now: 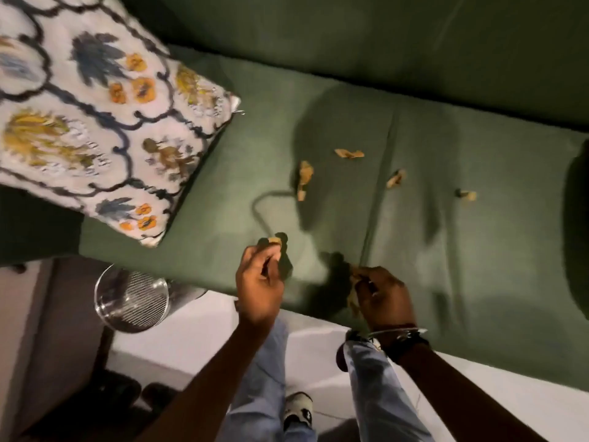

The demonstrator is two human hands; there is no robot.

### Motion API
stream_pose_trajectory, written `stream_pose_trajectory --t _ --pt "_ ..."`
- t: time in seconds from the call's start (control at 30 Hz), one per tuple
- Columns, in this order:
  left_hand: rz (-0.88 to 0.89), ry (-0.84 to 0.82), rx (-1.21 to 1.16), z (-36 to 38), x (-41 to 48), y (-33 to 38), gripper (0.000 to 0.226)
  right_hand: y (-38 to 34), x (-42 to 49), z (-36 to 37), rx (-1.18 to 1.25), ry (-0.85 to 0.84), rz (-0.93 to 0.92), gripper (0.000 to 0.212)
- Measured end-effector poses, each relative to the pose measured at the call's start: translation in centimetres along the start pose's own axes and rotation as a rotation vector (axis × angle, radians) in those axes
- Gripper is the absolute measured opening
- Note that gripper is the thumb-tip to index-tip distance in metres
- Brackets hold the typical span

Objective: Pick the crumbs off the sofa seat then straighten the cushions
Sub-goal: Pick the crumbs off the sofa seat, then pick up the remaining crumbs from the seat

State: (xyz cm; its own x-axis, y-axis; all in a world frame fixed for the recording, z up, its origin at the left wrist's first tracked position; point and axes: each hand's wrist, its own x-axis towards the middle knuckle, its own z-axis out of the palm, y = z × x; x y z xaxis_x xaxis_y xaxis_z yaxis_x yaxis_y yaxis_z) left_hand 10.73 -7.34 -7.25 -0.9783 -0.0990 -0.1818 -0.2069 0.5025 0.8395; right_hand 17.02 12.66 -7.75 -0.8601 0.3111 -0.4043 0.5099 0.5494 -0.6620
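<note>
Landmark: the stitched seam [379, 186] running front to back across the dark green fabric sofa seat [478, 250].

Left hand [259, 283]: left of the seam at the seat's front edge, fingers curled, thumb and fingertips pinching one small tan crumb [274, 240].

Right hand [384, 296]: just right of the seam's front end, closed in a loose pinch on several tan flakes [353, 291]; how many cannot be told.

Loose crumbs on the seat: a long flake [305, 179] left of the seam, long axis roughly parallel to it; a flat flake [349, 153] further back, lying crosswise with its end toward the seam; a small flake [396, 178] just right of the seam, tilted diagonally; a last piece [468, 195] well right of it.

Handling judgement: the flakes appear light, thin and brittle; pinch each lightly across its short width, as firm pressure would likely shatter it.

The white floral patterned cushion [95, 122] lies askew, well left of the seam, one corner pointing toward the seat's front. Straightening not yet begun.
</note>
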Motion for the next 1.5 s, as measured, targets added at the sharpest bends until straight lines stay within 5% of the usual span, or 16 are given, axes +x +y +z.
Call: stream_pose_trajectory --t 0.13,0.23,0.3,0.43,0.53,0.67,0.77,0.9,1.0,1.07,1.2,1.37,1.5 --pt "-0.29 0.281 -0.14 -9.0 -1.5 -5.8 0.02 -8.5 -0.9 10.4 0.045 -0.243 -0.089 0.016" --pt "-0.502 0.481 -0.172 -16.9 -1.6 -12.1 0.019 -14.9 -2.3 20.6 -0.075 -0.43 -0.329 0.015" --pt "-0.538 0.47 -0.108 -20.9 -1.6 -16.8 0.009 -17.9 -3.0 27.3 -0.077 -0.614 -0.344 0.015" --pt "-0.689 0.294 0.009 -24.8 -0.4 -25.3 0.026 -20.2 -3.7 37.5 -0.182 -0.832 -0.285 0.041" --pt "-0.71 0.248 0.097 -25.3 0.1 -27.3 0.027 -19.6 -3.8 39.5 -0.233 -0.813 -0.138 0.045" --pt "-0.614 0.152 0.147 -23.4 0.8 -22.2 0.014 -16.4 -3.7 33.3 -0.23 -0.759 -0.132 0.032" --pt "-0.359 0.114 0.234 -20.5 1.4 -16.3 0.023 -14.4 -2.4 25.0 -0.189 -0.634 -0.127 0.025" --pt "-0.202 -0.044 0.143 -13.4 3.4 -8.2 0.02 -11.6 2.2 12.7 -0.257 -0.241 -0.199 0.022" --pt "-0.104 -0.149 0.163 -6.2 6.8 -2.8 0.033 -7.7 7.0 4.6 -0.25 0.151 -0.163 0.044" --pt "-0.027 -0.202 0.178 -1.2 9.7 -0.2 0.049 -5.2 10.7 1.0 -0.307 0.262 -0.001 0.058" --pt "-0.123 -0.239 0.257 7.2 14.1 2.4 0.053 -1.2 17.0 -1.8 -0.191 0.246 0.234 0.055" --pt "-0.081 -0.145 0.351 11.9 14.1 2.8 0.01 1.0 19.1 -1.9 -0.127 0.274 0.157 0.018" --pt "0.097 -0.17 0.375 12.1 12.9 3.8 0.005 2.3 16.4 -3.7 -0.074 0.225 0.034 0.024"
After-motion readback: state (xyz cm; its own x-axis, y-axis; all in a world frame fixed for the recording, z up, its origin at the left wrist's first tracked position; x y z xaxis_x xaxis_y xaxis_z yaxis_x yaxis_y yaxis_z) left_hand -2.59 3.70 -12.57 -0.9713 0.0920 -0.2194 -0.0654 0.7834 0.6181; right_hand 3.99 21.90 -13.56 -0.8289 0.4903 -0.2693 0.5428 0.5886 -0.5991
